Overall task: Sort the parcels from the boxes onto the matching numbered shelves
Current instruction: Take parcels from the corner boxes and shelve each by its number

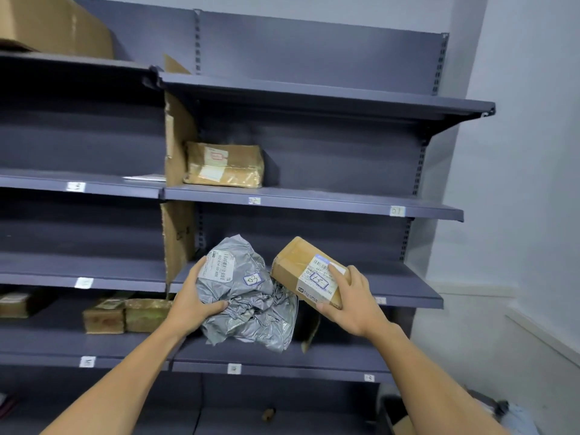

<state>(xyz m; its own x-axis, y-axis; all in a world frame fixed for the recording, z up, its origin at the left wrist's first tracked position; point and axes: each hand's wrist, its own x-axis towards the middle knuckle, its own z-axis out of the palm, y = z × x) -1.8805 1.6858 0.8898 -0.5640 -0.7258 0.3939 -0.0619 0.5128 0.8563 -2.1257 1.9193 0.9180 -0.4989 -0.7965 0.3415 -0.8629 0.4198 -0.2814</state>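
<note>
Looking down from the head view, both hands are loaded in front of the shelving. The left hand (191,301) grips a crumpled grey bag (251,296) from its left side, thumb across the lower front, fingers curled by the printed label. A handwritten 03 faces the camera. The right hand (348,304) clasps a brown box (295,271) by its near right end, thumb at the lower edge, fingers over the top, and its label reads 13. The box is tilted, its long axis running from upper left, away from the hand, down to lower right into the palm. Whether bag and box touch in the middle I cannot tell. Both hang in the air before the right bay's shelf (414,298), resting on nothing.

What matters next is which way each number lies from its hand. One shelf up, the 01 tag (397,211) sits at the right end and the middle tag (254,200) looks like 02, so numbers seem to climb leftward. That would put 03 at the left tag (75,186), up and left of the left hand, the nearer one, but that tag is too blurred to confirm. The wrist tag (380,300) beside the right arm is half hidden, so where 13 belongs is not shown
</note>
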